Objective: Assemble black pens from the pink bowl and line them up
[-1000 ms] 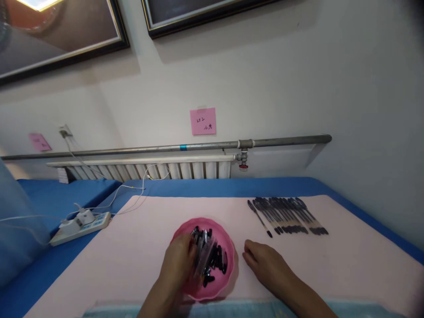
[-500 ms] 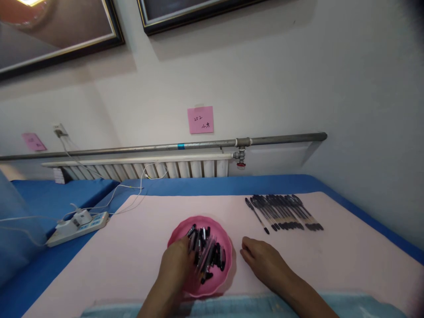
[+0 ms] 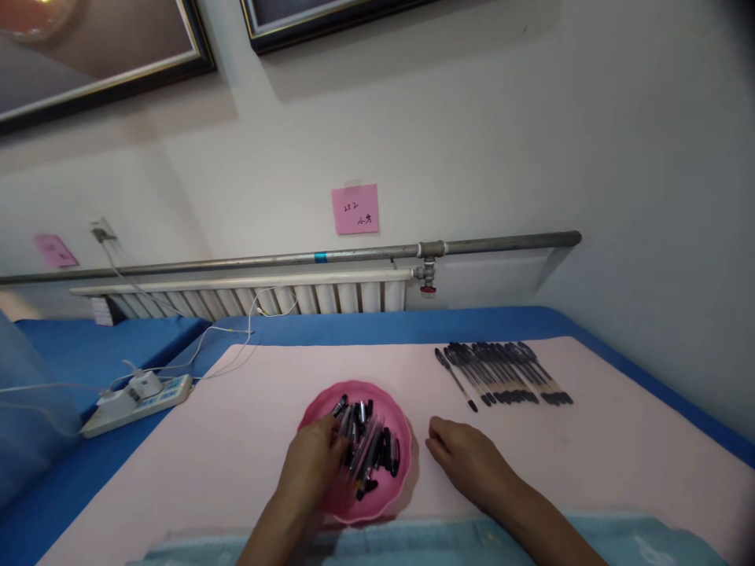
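Presently, the left hand (image 3: 310, 464) is over the left side of a pink bowl (image 3: 389, 497), lower centre of the frame. Its fingers are at the black and clear pen pieces (image 3: 370, 448) lying inside; whether they pinch any cannot be told. The right hand (image 3: 469, 457), near the bowl at lower right, has its fingers curled and pressed together. Black pens (image 3: 492, 373) lie side by side right of centre on a pink sheet (image 3: 236, 440).
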A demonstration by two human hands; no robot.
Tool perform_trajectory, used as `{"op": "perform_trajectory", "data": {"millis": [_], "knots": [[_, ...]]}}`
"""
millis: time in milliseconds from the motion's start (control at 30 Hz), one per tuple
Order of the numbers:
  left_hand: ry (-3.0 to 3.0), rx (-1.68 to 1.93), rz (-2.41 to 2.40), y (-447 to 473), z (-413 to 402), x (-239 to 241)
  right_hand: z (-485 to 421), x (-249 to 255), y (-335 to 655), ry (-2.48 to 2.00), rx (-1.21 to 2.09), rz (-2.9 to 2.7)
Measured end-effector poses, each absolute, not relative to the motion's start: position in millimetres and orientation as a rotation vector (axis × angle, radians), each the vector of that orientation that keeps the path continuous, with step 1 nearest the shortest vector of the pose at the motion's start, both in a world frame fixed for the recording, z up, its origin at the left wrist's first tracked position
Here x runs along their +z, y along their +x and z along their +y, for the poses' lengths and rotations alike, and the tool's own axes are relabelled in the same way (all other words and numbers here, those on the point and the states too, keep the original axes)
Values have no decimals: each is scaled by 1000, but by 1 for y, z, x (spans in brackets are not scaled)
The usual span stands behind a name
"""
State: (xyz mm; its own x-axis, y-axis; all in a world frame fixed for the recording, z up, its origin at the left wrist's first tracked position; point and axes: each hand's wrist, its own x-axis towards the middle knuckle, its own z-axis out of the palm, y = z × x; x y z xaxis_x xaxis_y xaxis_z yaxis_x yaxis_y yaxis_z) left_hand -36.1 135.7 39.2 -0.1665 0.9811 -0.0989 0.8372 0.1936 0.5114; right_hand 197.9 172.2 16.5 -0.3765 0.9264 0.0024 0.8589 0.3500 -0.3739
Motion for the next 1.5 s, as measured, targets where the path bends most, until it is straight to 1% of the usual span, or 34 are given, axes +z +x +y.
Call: {"op": "perform_trajectory", "data": {"millis": [200, 300, 400, 533, 667, 767, 867, 933, 967, 1000, 1067, 1200, 1267, 1433, 1500], "knots": [[1787, 631, 2097, -28, 133, 42, 173, 16, 198, -1629, 474, -2392], [1890, 541, 1983, -14, 132, 37, 173, 17, 198, -1624, 488, -2389], [1941, 419, 1977, -3, 131, 29, 172, 18, 197, -1620, 503, -2373], [1877, 417, 2003, -7, 132, 27, 170, 19, 196, -1610, 540, -2321], [1620, 642, 1935, -25, 134, 37, 171, 22, 198, -1596, 604, -2224], [1442, 866, 1743, -28, 132, 44, 167, 34, 197, -1570, 662, -2119], [1446, 979, 1502, -15, 124, 49, 155, 49, 187, -1443, 858, -2023], [1576, 941, 1431, -3, 119, 53, 145, 54, 177, -1204, 1278, -1818], [1656, 916, 1417, 1, 117, 54, 141, 55, 173, -1120, 1399, -1728], [1736, 879, 1403, 4, 116, 55, 138, 55, 169, -1068, 1454, -1643], [1868, 786, 1446, 5, 117, 54, 138, 51, 166, -1050, 1465, -1515], [2091, 450, 1811, -5, 125, 44, 150, 48, 176, -1151, 1385, -1354], [2139, 315, 1906, -6, 128, 38, 156, 50, 182, -1174, 1352, -1304], [2120, 117, 2018, 5, 130, 35, 156, 53, 184, -1187, 1350, -1304], [2074, 117, 2049, 11, 130, 35, 154, 53, 182, -1202, 1339, -1335]]}}
